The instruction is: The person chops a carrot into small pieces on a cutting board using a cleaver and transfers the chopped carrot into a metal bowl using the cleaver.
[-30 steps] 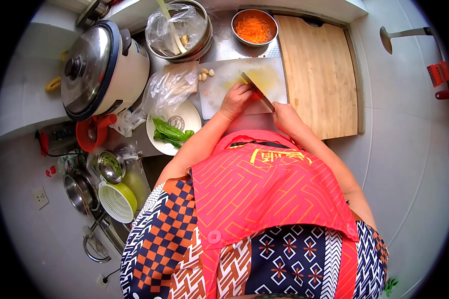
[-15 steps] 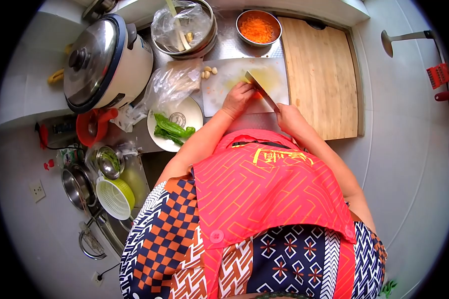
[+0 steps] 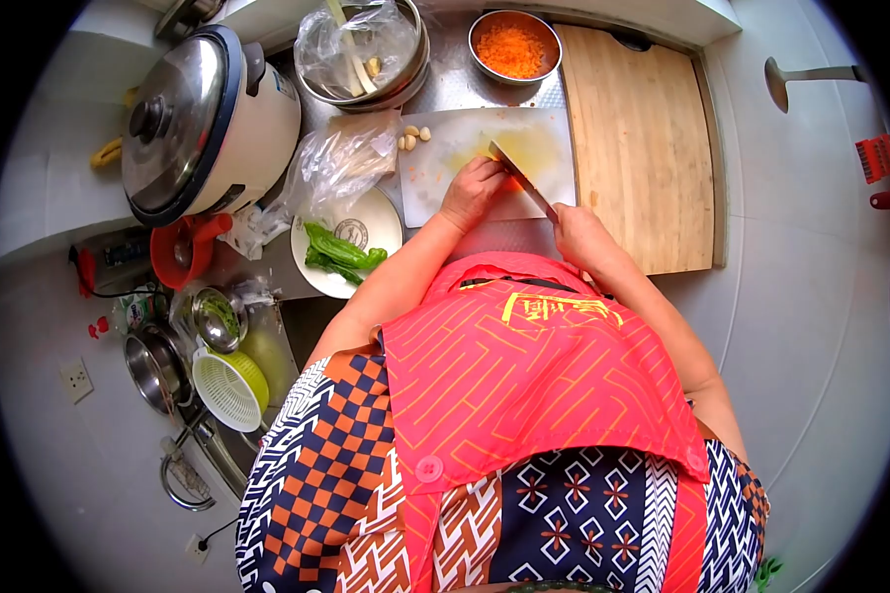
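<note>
My right hand [image 3: 581,235] grips the handle of a wide-bladed kitchen knife [image 3: 522,178], its blade slanting up and left over the white cutting board [image 3: 430,193]. Against the blade's left side are the curled fingers of my left hand [image 3: 473,193]. A little orange shows under the blade, but whatever the left fingers press on is hidden. Several peeled garlic cloves [image 3: 411,139] lie at the board's left edge. Yellowish and orange stains mark its surface. Behind the board, a metal bowl [image 3: 480,67] holds shredded carrot [image 3: 510,49].
A wooden board [image 3: 643,148] lies on the right. Left are a plate [image 3: 376,212] with green peppers [image 3: 341,252], a plastic bag [image 3: 341,163], a large lidded cooker [image 3: 257,128] and a pot [image 3: 420,74] with a bag inside. Lower left, a strainer basket [image 3: 229,390] sits by the sink.
The view has shifted slightly. Both hands and the knife keep nearly the same pose over the board.
</note>
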The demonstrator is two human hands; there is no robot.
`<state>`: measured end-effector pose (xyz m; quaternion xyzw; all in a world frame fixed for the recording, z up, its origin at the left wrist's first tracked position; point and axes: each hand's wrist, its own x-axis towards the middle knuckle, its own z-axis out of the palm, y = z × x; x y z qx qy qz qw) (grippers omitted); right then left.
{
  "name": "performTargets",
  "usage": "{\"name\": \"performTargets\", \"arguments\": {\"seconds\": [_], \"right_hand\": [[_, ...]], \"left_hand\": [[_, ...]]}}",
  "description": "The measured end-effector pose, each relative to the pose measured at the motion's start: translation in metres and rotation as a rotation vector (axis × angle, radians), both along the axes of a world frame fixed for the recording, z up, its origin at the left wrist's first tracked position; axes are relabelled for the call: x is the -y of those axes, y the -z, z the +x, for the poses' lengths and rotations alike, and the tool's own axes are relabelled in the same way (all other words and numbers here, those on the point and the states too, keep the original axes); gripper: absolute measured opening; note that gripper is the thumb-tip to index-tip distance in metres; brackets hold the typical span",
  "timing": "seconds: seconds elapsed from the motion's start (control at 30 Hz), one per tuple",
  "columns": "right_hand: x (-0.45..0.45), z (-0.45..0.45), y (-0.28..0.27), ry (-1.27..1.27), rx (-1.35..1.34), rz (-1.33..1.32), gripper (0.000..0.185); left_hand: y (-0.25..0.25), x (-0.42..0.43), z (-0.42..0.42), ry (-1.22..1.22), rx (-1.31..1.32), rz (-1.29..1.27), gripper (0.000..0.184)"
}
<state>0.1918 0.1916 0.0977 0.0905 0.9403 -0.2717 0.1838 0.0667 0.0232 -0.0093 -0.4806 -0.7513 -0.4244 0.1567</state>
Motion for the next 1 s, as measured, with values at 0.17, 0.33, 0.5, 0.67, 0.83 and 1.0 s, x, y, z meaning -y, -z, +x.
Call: {"name": "performTargets", "arguments": {"seconds": [0.17,0.33,0.5,0.67,0.83,1.0], "right_hand": [[0.002,-0.006,0.022,0.002,-0.057,0.009,0.015],[0.000,-0.007,0.028,0.040,-0.065,-0.026,0.015],[-0.003,-0.008,0.030,0.044,-0.062,-0.032,0.014],[-0.001,-0.007,0.030,0.046,-0.072,-0.009,0.015],[0.000,-0.009,0.027,0.032,-0.067,-0.001,0.016],[-0.004,-0.006,0.020,0.002,-0.059,-0.022,0.018]], "left_hand": [[-0.006,0.000,0.001,0.000,0.017,-0.008,0.021],[-0.007,-0.001,0.000,0.008,0.047,0.003,0.020],[-0.004,0.001,0.001,0.008,0.054,-0.018,0.017],[-0.005,0.001,0.002,-0.033,-0.012,-0.030,0.014],[-0.005,0.001,0.001,-0.017,-0.009,-0.018,0.016],[-0.004,0.001,0.001,-0.013,-0.010,0.016,0.017]]}}
